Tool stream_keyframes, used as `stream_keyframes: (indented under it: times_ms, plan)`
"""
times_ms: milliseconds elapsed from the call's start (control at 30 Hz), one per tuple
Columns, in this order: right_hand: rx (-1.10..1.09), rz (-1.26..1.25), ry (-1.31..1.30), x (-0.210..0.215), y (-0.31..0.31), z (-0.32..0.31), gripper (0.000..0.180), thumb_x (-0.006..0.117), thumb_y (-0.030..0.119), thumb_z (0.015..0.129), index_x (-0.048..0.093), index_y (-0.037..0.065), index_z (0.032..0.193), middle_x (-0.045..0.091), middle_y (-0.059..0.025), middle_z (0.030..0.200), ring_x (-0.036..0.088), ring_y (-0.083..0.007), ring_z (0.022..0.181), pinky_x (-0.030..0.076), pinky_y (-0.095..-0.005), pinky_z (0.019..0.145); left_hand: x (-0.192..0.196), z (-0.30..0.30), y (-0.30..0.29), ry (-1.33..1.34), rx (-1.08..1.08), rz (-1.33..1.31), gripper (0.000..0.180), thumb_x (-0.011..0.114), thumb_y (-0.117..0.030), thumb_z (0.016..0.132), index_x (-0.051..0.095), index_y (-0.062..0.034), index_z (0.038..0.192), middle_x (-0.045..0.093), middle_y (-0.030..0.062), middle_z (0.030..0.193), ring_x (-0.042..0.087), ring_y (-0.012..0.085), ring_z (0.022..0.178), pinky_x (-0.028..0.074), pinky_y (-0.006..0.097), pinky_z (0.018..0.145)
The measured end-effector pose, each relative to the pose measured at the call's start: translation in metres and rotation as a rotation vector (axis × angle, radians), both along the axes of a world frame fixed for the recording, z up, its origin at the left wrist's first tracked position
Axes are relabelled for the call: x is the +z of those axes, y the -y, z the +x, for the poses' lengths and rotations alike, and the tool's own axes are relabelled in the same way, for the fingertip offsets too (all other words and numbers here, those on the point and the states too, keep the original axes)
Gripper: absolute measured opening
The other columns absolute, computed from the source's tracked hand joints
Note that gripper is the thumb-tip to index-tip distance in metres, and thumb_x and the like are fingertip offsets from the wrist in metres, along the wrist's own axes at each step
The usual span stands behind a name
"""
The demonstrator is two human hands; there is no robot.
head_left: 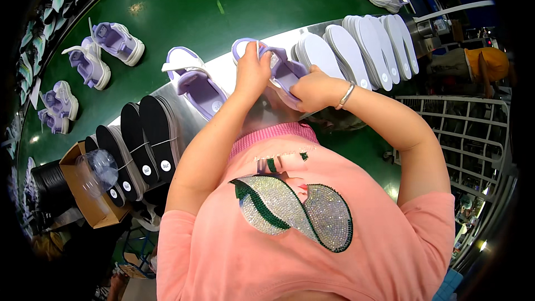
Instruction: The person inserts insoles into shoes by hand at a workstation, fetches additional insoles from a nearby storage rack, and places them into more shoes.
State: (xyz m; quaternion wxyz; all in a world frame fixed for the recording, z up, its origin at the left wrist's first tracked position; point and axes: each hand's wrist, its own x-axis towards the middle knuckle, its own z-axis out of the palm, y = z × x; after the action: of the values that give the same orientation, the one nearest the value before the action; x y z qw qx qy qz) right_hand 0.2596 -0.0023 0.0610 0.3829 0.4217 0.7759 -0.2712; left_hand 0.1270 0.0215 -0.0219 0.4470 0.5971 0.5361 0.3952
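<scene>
The wide green belt [184, 5] is smooth and shiny. Beside it on the grey metal shelf [223, 72], both hands — left hand [252, 72] and right hand [313, 90] — curl fingers tight around a soft purple shoe [281, 69], near the curved white insoles [356, 44].

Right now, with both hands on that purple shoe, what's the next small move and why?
Probably press the insole down into the lilac shoe. The left hand grips its heel end, the right hand closes on the other end, and the shoe sits over the metal ledge. A row of white insoles stands just beyond.
</scene>
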Motion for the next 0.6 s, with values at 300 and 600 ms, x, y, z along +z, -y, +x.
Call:
stream_keyframes:
  times_ms: [300,600]
  plan:
    - [-0.041,0.02,-0.14,-0.019,0.015,0.011,0.019,0.052,0.019,0.069,0.059,0.006,0.081,0.06,-0.0109,0.067,0.058,-0.0271,0.072,0.026,-0.0466,0.088,0.005,-0.015,0.017,0.01,0.036,-0.109,0.022,0.049,-0.012,0.079,0.043,0.0011,0.096,0.056,0.0224,0.078,0.056,0.0361,0.069,0.043,0.04,0.062]
    - [-0.26,0.394,-0.524,0.048,0.012,0.008,0.024,0.054,0.019,0.075,0.056,0.007,0.096,0.061,-0.0078,0.08,0.058,-0.0197,0.076,0.017,-0.0481,0.096,0.011,-0.025,0.045,0.18,0.15,-0.161,0.018,0.044,-0.012,0.082,0.039,-0.0015,0.096,0.054,0.0157,0.072,0.054,0.0235,0.058,0.042,0.034,0.054]
